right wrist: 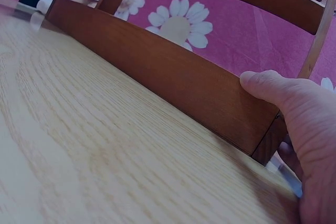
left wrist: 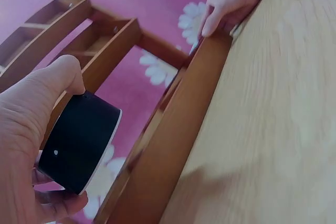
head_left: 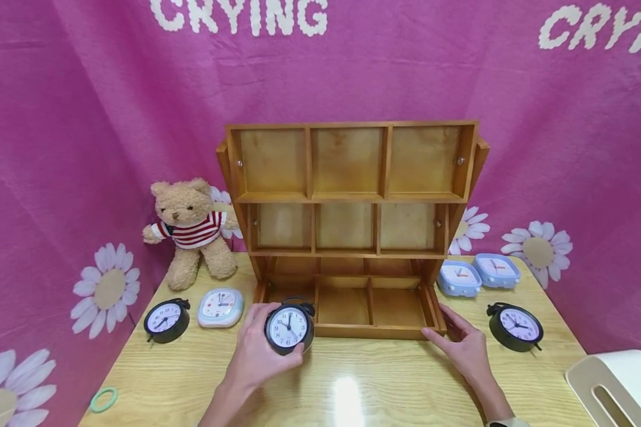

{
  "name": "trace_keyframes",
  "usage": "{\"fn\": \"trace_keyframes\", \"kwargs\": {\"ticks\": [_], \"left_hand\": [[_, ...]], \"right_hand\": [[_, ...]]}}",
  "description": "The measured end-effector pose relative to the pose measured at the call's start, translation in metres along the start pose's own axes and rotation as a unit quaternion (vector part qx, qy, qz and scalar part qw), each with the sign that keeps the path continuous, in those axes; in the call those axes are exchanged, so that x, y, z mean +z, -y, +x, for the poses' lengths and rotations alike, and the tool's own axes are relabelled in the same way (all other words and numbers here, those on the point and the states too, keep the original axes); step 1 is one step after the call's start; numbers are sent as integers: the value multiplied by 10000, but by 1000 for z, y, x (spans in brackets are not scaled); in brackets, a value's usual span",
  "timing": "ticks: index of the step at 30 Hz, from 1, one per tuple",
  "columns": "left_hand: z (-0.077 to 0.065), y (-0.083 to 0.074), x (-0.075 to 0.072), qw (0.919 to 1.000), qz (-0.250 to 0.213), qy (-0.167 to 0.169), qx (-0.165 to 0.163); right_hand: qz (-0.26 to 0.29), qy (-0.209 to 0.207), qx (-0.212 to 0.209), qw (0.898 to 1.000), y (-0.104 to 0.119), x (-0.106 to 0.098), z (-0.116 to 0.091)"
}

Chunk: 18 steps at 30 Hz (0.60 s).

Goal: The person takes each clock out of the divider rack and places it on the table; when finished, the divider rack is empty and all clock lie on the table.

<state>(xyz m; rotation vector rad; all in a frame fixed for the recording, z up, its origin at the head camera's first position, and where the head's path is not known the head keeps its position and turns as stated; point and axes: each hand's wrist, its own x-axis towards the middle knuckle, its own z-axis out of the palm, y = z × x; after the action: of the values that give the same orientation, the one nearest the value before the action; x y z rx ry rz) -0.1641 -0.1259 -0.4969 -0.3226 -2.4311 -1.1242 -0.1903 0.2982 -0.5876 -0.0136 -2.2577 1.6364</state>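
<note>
My left hand [head_left: 256, 354] grips a round black alarm clock [head_left: 287, 327], its white dial facing up toward the head camera. The clock is in front of the lower left compartment of a three-tier wooden display shelf [head_left: 374, 333]. In the left wrist view the clock's black casing [left wrist: 79, 141] shows between thumb and fingers, above the table. At the shelf's front right corner, my right hand [head_left: 466, 351] holds the bottom tier. The right wrist view shows its thumb [right wrist: 257, 81] on the front board's top edge, with the fingers round the side, partly hidden.
Left of the shelf are a teddy bear [head_left: 192, 234], a pale blue-white clock [head_left: 221, 307] and a black alarm clock [head_left: 167, 320]. On the right stand two blue clocks [head_left: 459, 279] and another black alarm clock [head_left: 515, 327]. A green ring [head_left: 104, 400] and a white slotted box [head_left: 627, 379] lie near the edges.
</note>
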Motion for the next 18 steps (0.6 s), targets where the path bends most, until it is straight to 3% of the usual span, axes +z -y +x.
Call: {"fn": "trace_keyframes", "kwargs": {"ticks": [4, 13, 18], "left_hand": [[-10, 14, -19, 9995, 201, -149, -184], [-29, 39, -56, 9956, 647, -645, -192], [-41, 52, -73, 9933, 885, -668, -339]], "right_hand": [[-44, 34, 2, 10000, 0, -2, 0], [-68, 29, 99, 9999, 2, -1, -1], [-73, -4, 117, 9999, 3, 1, -1]]}}
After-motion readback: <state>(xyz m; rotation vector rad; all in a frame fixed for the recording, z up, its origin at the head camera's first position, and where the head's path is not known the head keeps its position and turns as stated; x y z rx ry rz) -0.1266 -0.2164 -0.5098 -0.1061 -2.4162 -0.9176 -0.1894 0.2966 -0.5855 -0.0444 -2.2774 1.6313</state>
